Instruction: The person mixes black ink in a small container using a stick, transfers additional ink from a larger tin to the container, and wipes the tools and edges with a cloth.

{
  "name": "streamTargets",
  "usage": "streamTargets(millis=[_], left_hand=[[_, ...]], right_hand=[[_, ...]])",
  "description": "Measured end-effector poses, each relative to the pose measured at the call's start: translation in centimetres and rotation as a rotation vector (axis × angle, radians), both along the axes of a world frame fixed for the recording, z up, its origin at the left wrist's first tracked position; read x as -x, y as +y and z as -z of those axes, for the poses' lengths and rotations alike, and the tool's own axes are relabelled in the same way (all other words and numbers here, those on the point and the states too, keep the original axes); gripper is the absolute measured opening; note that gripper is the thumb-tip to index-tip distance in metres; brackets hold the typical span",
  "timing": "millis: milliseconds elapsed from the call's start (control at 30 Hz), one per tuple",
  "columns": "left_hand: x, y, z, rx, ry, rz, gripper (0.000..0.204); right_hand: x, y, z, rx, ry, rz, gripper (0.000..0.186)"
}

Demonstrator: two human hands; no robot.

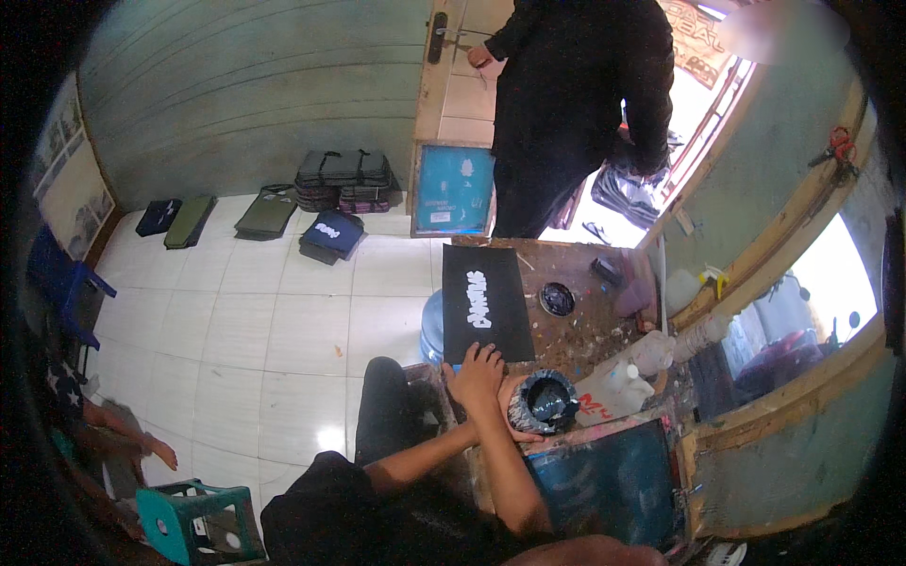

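My forearms cross over the work table. My left hand [509, 398] reaches under my right forearm and wraps round a paint-crusted jar [549, 401] with dark, glossy paint inside. My right hand [476, 375] lies with fingers spread at the near edge of a flat black panel [488, 321]; part of the hand's underside is hidden. White lettering runs along the panel, which lies on the table's left side, overhanging a blue rounded container [432, 327].
On the stained table [557, 330] are a round dark lid [557, 299] and translucent bottles [651, 352]. A blue framed screen [604, 481] lies near me. A person in black [585, 104] stands by the doorway. Folded bags [344, 179] and a green stool [196, 519] are on the floor.
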State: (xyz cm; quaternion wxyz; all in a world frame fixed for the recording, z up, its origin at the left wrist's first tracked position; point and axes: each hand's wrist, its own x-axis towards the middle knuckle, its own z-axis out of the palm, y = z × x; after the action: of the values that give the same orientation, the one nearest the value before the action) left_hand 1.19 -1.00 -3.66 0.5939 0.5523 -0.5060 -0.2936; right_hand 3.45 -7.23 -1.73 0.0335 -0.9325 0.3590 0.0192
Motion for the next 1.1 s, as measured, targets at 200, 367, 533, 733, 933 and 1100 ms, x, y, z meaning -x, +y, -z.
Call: streamTargets(millis=[200,367,533,733,933,1100], left_hand=[[0.3,-0.2,0.2,0.009,0.021,0.006,0.108],[0.4,-0.1,0.4,0.006,0.033,0.002,0.108],[0.3,-0.3,0.4,0.012,0.041,-0.001,0.107],[0.4,-0.2,0.4,0.017,0.046,-0.007,0.107],[0.2,-0.8,0.3,0.027,0.048,-0.006,0.107],[0.1,-0.4,0.3,0.022,0.039,-0.036,0.107]], right_hand=[[0.2,-0.2,0.1,0.027,0.013,-0.003,0.091],[0.0,-0.2,0.5,0.044,0.028,0.001,0.092],[0.0,-0.3,0.4,0.066,0.029,-0.010,0.091],[0.0,0.0,-0.2,0.052,0.032,-0.010,0.090],[0.3,-0.5,-0.1,0.055,0.031,-0.004,0.090],[0.1,-0.3,0.5,0.096,-0.002,-0.033,0.090]])
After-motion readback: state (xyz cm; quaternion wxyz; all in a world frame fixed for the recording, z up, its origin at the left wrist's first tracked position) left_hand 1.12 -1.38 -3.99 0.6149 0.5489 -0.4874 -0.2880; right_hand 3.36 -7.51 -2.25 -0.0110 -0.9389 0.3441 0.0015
